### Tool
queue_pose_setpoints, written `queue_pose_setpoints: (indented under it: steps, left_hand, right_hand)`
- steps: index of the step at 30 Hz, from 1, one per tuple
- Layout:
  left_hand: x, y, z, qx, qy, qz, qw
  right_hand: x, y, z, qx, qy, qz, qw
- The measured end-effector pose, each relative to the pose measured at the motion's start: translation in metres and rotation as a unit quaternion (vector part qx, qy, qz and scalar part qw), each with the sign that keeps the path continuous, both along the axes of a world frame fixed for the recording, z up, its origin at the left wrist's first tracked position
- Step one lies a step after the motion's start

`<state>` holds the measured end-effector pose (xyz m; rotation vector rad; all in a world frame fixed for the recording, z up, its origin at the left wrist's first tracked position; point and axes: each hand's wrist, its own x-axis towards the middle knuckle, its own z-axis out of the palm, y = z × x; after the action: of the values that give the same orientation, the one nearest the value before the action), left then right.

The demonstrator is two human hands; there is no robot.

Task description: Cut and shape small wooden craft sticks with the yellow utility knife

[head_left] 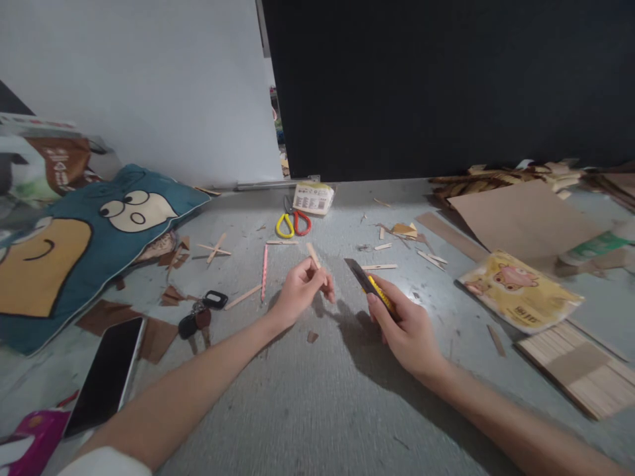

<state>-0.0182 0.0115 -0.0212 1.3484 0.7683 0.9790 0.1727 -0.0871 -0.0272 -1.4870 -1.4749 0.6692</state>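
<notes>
Between the thumb and fingers of my left hand (302, 291) is a popsicle stick (312, 254), its upper end poking out above the hand. My right hand (407, 324) is wrapped round a black and yellow utility knife (372, 284), whose dark blade points up and to the left. The two hands are apart, both over the grey table (317, 410). Left of my left hand lies a pink pencil-like stick (264, 272). Another popsicle stick (380, 267) lies behind the knife, and a small brown scrap (312, 337) lies just below my left hand.
Scissors (292, 225) and a small packet (313, 198) lie at the back. On the left are keys (202, 317), a phone (106, 373) and a blue cushion (99, 258). To the right are a yellow packet (520, 291), a bundle of wooden sticks (578, 370) and cardboard (516, 215).
</notes>
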Motion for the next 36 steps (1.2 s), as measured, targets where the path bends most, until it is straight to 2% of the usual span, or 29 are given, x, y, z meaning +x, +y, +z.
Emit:
queue_pose_setpoints:
  steps: [7, 15, 22, 28, 36]
  left_hand:
    - [0.001, 0.002, 0.002, -0.063, -0.008, -0.054, 0.997]
    - [0.005, -0.008, -0.009, -0.104, -0.021, -0.090, 0.990]
    - [0.006, -0.018, -0.004, -0.129, -0.015, -0.113, 0.985]
    - [0.006, -0.020, -0.001, -0.137, -0.042, -0.145, 0.979]
    - [0.006, -0.020, -0.001, -0.136, -0.031, -0.156, 0.978]
  right_hand:
    - [0.009, 0.009, 0.001, 0.083, -0.100, 0.041, 0.991]
    - [0.034, 0.025, 0.008, 0.146, -0.262, 0.144, 0.943]
    - [0.037, 0.028, 0.000, 0.146, -0.208, 0.153, 0.955]
    - [0.039, 0.029, -0.002, 0.170, -0.210, 0.166, 0.948]
    - [0.039, 0.029, -0.001, 0.162, -0.194, 0.160, 0.954]
